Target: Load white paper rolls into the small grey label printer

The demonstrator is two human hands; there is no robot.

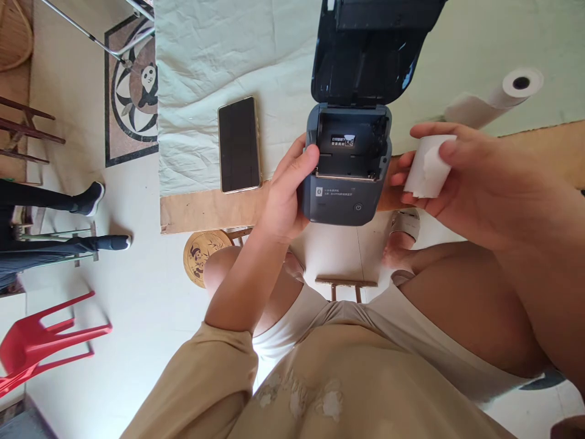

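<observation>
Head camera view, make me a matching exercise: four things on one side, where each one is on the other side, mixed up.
Things:
1. Small paper roll
2. Printer
3. Phone
4. Large paper roll

Places:
A. Lying dark-screen up on the cloth, left of the printer
B. Held in the right hand
C. Lying on the table beyond the right hand
D. Lid open, gripped at its side by the left hand

Pairs: 1-B, 2-D, 3-A, 4-C

Left hand (286,195) steadies open printer (347,177); right hand (470,177) holds paper roll (427,167).
</observation>
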